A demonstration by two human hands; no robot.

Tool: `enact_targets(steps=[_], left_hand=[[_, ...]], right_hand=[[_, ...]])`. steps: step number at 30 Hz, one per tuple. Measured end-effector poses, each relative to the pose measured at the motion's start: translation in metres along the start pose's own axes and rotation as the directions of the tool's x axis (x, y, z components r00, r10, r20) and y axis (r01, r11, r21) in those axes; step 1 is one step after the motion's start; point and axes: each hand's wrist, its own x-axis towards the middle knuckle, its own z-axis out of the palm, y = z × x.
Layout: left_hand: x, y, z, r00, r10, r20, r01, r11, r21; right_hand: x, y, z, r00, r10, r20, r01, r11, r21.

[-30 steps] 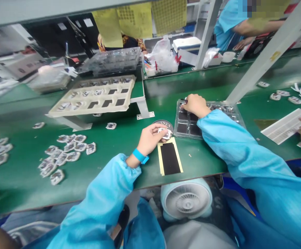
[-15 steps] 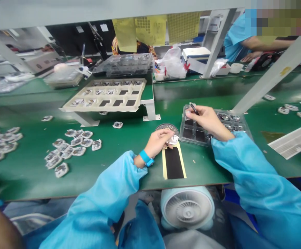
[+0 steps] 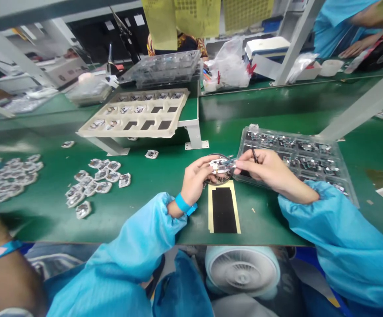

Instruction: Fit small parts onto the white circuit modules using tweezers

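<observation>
My left hand (image 3: 196,178) holds a small white circuit part (image 3: 218,165) above a round dark disc (image 3: 220,176) on the green bench. My right hand (image 3: 264,169) grips thin black tweezers (image 3: 253,155), and its fingertips meet the same part from the right. Just behind my right hand lies a clear plastic tray (image 3: 297,154) filled with several small parts. A black strip on yellow backing (image 3: 224,209) lies on the bench below my hands.
A cream tray on a white stand (image 3: 135,116) sits behind left. Loose white parts (image 3: 95,178) are scattered to the left. A white fan (image 3: 242,270) sits under the bench edge. Another person's arm (image 3: 3,264) shows bottom left; a co-worker (image 3: 352,26) works at the back right.
My right hand came off the clear tray with the tweezers and moved left to meet my left hand. My left hand lifted the part slightly. The view shifted.
</observation>
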Motion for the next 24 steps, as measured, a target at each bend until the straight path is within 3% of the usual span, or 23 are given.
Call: enact_targets(steps=[4,10,24], left_hand=[[-0.003,0.001,0.000,0.999,0.039,0.003,-0.039,0.997,0.062],[-0.009,0.002,0.004,0.991,0.126,0.043,-0.129,0.989,0.078],[-0.008,-0.002,0.003,0.984,0.168,0.062,-0.174,0.978,0.118]], right_hand=[[0.000,0.012,0.013,0.998,0.029,0.064,-0.032,0.998,0.050],[0.000,0.026,0.022,0.997,0.067,0.045,-0.072,0.990,0.123],[-0.002,0.026,0.024,0.991,0.122,0.048,-0.128,0.978,0.164]])
